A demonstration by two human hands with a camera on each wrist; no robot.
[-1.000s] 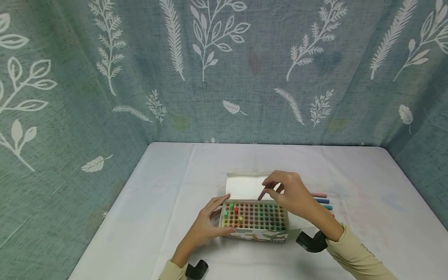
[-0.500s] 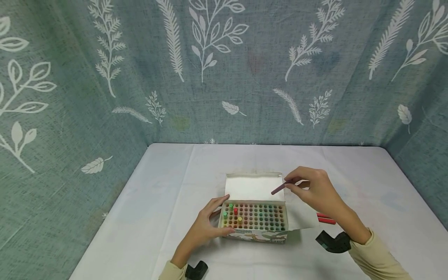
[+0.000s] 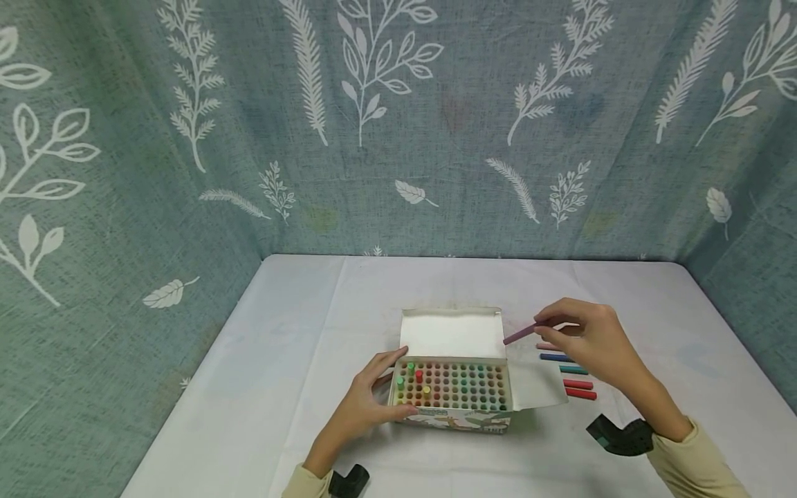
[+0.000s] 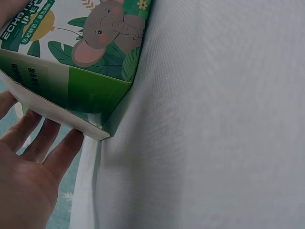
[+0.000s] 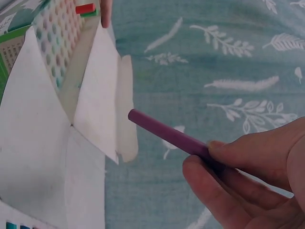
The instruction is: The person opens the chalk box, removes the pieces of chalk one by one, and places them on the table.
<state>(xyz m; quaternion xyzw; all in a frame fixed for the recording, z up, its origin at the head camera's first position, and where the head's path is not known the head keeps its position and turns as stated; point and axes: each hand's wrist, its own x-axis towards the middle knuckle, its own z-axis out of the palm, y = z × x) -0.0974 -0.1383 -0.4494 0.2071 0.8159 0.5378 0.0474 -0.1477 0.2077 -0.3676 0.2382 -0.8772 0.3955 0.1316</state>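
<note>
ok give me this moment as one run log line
left hand: grips box | right hand: pinches purple stick | lid: open | loose sticks: right of box

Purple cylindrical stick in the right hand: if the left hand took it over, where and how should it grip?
Probably pinch the purple cylindrical stick near its free end, coming from the left: the right hand pinches the opposite end, leaving the slim length toward the white cardboard lid bare.
</note>
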